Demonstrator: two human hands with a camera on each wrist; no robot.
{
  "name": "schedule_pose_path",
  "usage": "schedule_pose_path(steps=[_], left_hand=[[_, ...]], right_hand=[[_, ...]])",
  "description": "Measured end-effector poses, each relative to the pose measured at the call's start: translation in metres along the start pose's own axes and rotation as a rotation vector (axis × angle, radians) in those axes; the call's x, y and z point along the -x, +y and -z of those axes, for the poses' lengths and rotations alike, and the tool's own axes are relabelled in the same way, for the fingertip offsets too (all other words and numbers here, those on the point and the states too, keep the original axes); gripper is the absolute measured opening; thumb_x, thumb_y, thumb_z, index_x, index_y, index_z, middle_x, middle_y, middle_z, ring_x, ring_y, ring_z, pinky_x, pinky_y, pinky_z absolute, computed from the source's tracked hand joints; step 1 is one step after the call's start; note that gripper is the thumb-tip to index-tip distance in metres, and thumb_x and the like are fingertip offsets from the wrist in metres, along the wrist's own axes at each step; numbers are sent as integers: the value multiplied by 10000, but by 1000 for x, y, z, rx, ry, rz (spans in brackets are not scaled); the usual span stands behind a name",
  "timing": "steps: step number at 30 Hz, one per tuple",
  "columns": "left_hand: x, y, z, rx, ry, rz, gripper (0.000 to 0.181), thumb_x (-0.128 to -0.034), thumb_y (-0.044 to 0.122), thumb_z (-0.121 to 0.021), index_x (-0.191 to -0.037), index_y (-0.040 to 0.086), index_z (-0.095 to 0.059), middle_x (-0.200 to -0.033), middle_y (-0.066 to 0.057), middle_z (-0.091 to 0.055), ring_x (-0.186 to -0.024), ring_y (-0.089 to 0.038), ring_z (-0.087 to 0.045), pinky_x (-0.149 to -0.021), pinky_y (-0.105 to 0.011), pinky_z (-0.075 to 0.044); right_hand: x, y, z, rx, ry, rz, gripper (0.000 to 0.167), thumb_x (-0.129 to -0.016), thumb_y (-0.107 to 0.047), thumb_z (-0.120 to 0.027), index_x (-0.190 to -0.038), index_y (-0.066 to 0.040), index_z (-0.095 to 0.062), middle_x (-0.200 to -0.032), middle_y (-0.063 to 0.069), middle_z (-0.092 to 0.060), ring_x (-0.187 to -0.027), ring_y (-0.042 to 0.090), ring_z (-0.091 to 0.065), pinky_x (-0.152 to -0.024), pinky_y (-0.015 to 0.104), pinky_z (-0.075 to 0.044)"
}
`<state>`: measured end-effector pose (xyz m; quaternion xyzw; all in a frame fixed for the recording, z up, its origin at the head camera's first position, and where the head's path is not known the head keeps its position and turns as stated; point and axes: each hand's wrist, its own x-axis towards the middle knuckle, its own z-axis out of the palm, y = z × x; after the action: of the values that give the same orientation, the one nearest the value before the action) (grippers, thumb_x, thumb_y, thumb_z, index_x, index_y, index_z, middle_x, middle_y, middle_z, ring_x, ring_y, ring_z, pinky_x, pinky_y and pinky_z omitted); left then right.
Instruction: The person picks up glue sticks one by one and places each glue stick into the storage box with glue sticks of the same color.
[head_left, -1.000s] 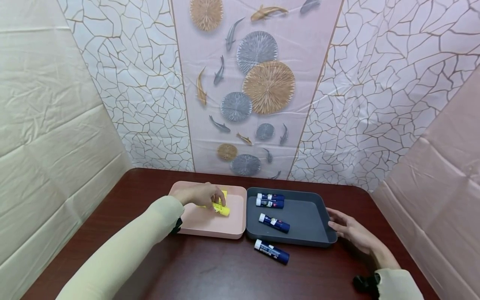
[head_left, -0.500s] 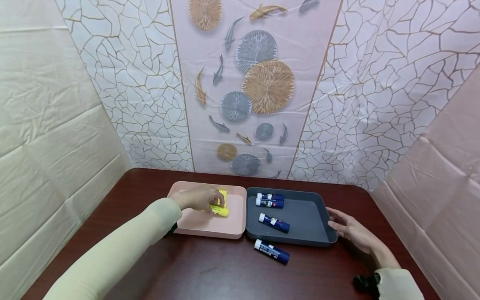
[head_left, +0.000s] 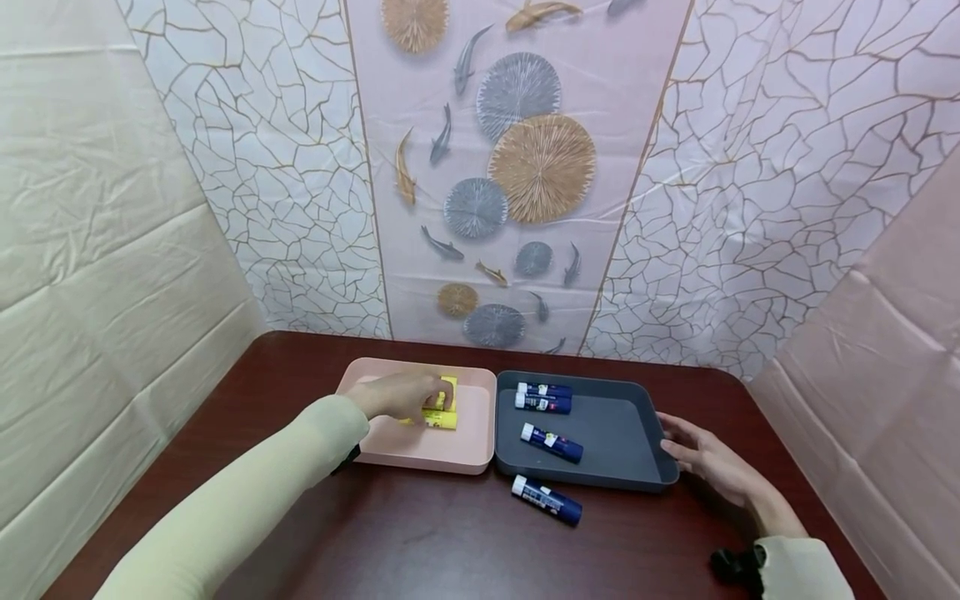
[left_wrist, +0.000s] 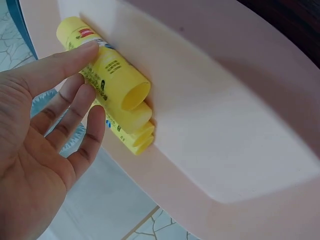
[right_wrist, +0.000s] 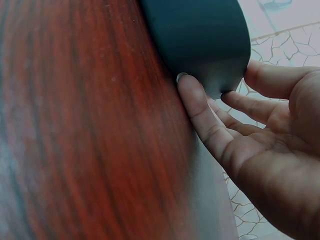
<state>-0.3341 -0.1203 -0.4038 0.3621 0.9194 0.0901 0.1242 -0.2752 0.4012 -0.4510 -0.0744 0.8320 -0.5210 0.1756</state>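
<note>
My left hand [head_left: 393, 396] reaches into the pink tray [head_left: 474, 446], its thumb and curled fingers pinching a yellow glue stick [left_wrist: 120, 82]. That stick lies alongside other yellow glue sticks [left_wrist: 140, 125] against the tray's wall. Part of the row is hidden by the hand in the head view. My right hand [head_left: 708, 462] touches the outer right corner of the dark grey tray [head_left: 618, 433], fairly straight thumb and fingers resting against its sides, as the right wrist view also shows. Inside that tray lie two blue glue sticks [head_left: 542, 403] side by side and another blue glue stick [head_left: 551, 442] apart.
A further blue glue stick [head_left: 547, 499] with a white cap lies on the dark wooden table [head_left: 420, 542] in front of the grey tray. Both trays stand side by side. Patterned cloth [head_left: 532, 275] hangs behind the table, and plain cloth hangs at both sides.
The yellow glue stick under my left hand has turned to lie straighter beside the others, and that hand has shifted slightly left. My right hand stays at the grey tray.
</note>
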Motion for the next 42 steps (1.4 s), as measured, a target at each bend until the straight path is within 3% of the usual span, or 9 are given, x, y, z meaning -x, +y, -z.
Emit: schedule_pose_path(steps=[9, 12, 14, 19, 24, 27, 32, 37, 42], left_hand=[[7, 3, 9, 120, 55, -13, 307, -848, -10, -823, -1081, 138, -689, -995, -33, -630, -894, -162, -577, -801, -345, -511], [5, 3, 7, 158, 93, -24, 260, -884, 54, -823, -1101, 131, -702, -1013, -37, -654, -909, -161, -603, -804, -343, -520], [2, 6, 5, 191, 136, -62, 218, -911, 78, -802, -1107, 110, -710, -1002, -32, -666, -909, -163, -625, -808, -331, -524], [0, 34, 3, 324, 228, -141, 157, -975, 60, -712, -1130, 76, -719, -1019, -37, -693, -936, -178, -654, -850, -339, -545], [0, 69, -7, 425, 265, -164, 193, -1019, 96, -674, -1205, 128, -715, -1124, -36, -699, -1011, -128, -645, -879, -301, -555], [-1, 89, -13, 462, 262, -190, 227, -1031, 131, -667, -1254, 151, -704, -1171, -1, -691, -1033, -70, -632, -912, -260, -538], [-3, 117, -20, 439, 252, -253, 262, -1047, 207, -655, -1306, 196, -690, -1263, 48, -665, -1035, -58, -605, -935, -279, -516], [-8, 134, -29, 418, 244, -292, 278, -1050, 250, -654, -1324, 219, -687, -1301, 98, -651, -1155, -28, -582, -1002, -258, -491], [-11, 144, -42, 450, 190, -316, 284, -1050, 233, -653, -1332, 225, -686, -1342, 97, -652, -1204, -14, -589, -1025, -248, -487]], right_hand=[[-1, -2, 4, 28, 14, 4, 737, -1086, -277, -569, -1654, -27, -171, -1465, 283, -395, -1285, 379, -525, -1001, 387, -521], [0, -4, 5, 32, 19, 7, 734, -1087, -273, -567, -1652, -22, -172, -1454, 280, -399, -1288, 379, -518, -988, 361, -522], [1, -5, 6, 30, 19, 10, 733, -1087, -271, -567, -1652, -20, -172, -1452, 281, -400, -1289, 379, -518, -976, 340, -523], [2, -6, 8, 29, 17, 22, 732, -1085, -263, -570, -1651, -18, -175, -1441, 285, -400, -1281, 377, -525, -952, 293, -524], [3, -8, 8, 28, 13, 21, 732, -1087, -260, -567, -1651, -15, -170, -1460, 291, -386, -1299, 385, -510, -960, 293, -523], [3, -8, 8, 28, 12, 19, 734, -1086, -263, -567, -1652, -16, -170, -1470, 292, -380, -1316, 398, -494, -971, 307, -521], [3, -5, 8, 23, 6, 28, 719, -1092, -251, -556, -1653, -21, -169, -1460, 289, -382, -1314, 395, -494, -967, 307, -520], [1, 0, 4, 7, -8, 28, 716, -1096, -248, -550, -1653, -19, -164, -1426, 284, -392, -1252, 312, -552, -957, 298, -525], [0, 2, 1, -7, -5, 16, 723, -1090, -250, -562, -1653, -22, -170, -1421, 277, -397, -1239, 295, -560, -961, 299, -529]])
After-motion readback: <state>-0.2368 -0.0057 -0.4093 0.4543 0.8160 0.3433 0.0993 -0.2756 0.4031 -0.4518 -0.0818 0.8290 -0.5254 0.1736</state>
